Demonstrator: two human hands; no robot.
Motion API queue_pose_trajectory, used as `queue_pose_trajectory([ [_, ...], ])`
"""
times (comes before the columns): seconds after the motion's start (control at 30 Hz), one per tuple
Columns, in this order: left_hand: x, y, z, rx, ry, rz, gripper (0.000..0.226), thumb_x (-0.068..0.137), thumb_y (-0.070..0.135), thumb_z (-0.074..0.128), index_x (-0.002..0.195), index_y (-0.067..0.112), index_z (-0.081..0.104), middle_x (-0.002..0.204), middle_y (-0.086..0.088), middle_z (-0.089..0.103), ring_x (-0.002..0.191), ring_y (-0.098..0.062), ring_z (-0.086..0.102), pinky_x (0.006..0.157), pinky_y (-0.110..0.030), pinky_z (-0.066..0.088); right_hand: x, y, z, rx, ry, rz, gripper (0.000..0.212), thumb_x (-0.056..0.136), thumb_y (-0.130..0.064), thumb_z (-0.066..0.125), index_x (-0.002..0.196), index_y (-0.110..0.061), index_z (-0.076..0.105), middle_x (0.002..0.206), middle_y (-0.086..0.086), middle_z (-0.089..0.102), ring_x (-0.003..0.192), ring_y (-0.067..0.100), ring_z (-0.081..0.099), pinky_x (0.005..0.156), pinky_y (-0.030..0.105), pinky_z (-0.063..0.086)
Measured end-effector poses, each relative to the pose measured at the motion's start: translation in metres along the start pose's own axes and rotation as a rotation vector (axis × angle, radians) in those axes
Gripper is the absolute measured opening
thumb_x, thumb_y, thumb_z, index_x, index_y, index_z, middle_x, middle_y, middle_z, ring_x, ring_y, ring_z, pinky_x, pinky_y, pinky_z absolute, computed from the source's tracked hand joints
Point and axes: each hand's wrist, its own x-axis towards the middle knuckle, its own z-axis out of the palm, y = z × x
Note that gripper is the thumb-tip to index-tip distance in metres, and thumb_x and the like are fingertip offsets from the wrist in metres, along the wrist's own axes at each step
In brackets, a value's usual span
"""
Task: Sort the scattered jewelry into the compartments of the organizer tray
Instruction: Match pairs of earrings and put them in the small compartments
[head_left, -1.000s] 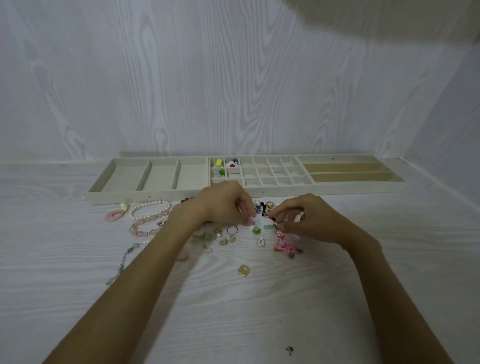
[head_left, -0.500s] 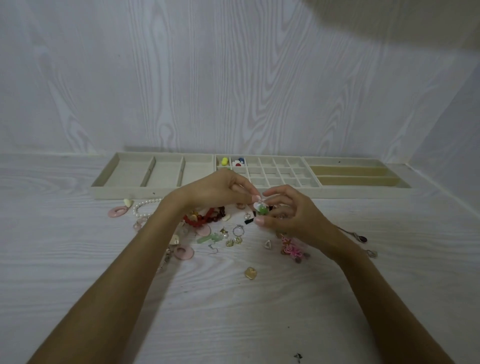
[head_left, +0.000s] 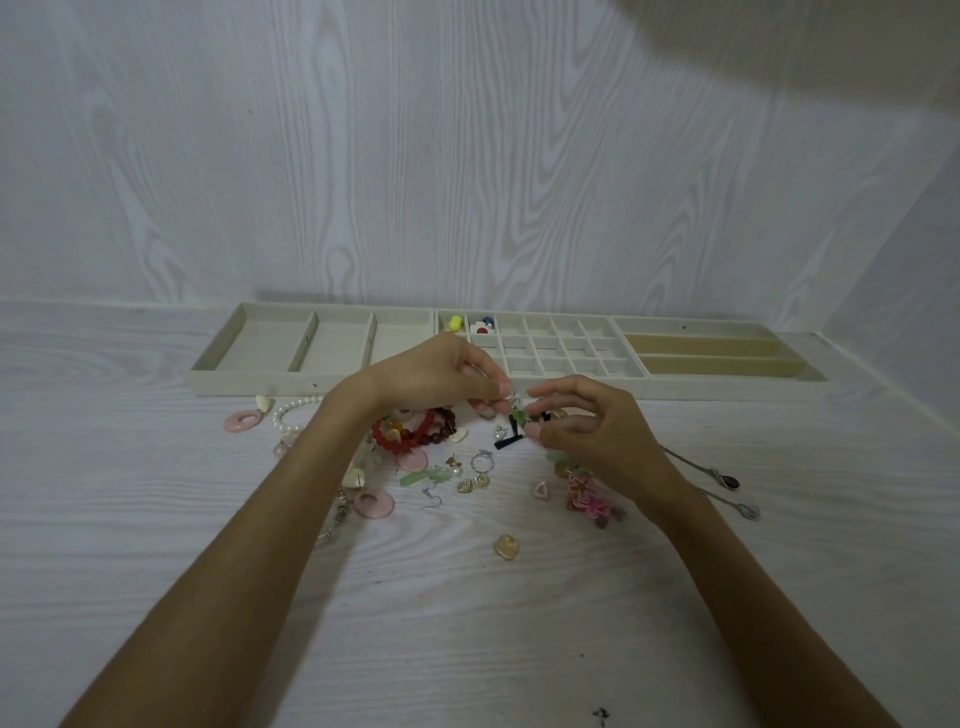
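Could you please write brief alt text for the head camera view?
Both hands, left hand and right hand, pinch a small green earring above scattered jewelry on a pale wood-grain table; the organizer tray lies behind, few compartments filled.

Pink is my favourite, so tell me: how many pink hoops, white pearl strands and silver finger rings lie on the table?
Pink hoops: 3
White pearl strands: 1
Silver finger rings: 1
Total: 5

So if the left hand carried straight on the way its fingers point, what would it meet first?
Probably the right hand: the left hand points rightward, pinching a small green earring just short of the right hand's fingers. Depth is unclear.
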Motion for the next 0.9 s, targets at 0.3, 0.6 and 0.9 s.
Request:
queue_pose_trajectory([
  [0.3,-0.003,0.005,0.0,0.026,0.052,0.013,0.014,0.089,0.019,0.064,0.098,0.012,0.07,0.08,0.007,0.071,0.069,0.004,0.064,0.072,-0.01,0.047,0.0,0.003,0.009,0.078,0.086,-0.021,0.016,0.075,-0.009,0.076,0.088,-0.013,0.068,0.086,0.005,0.074,0.081,0.016,0.071,0.077,0.028,0.058],
  [0.6,-0.021,0.013,-0.003,0.055,0.164,-0.043,0.015,0.087,0.02,0.067,0.097,0.009,0.072,0.08,0.0,0.073,0.064,0.0,0.064,0.075,-0.018,0.049,-0.003,-0.013,0.016,0.182,-0.094,0.025,0.025,0.074,-0.006,0.075,0.098,-0.013,0.073,0.095,0.003,0.074,0.091,0.016,0.071,0.077,0.019,0.054],
  [0.9,-0.036,0.018,-0.015,0.029,0.152,-0.077,0.006,0.088,0.021,0.065,0.088,0.019,0.071,0.077,0.007,0.072,0.076,-0.003,0.066,0.075,-0.012,0.05,0.003,-0.031,0.022,0.165,-0.01,0.005,0.017,0.082,-0.019,0.069,0.098,-0.013,0.072,0.086,0.004,0.075,0.078,0.017,0.072,0.067,0.022,0.056],
])
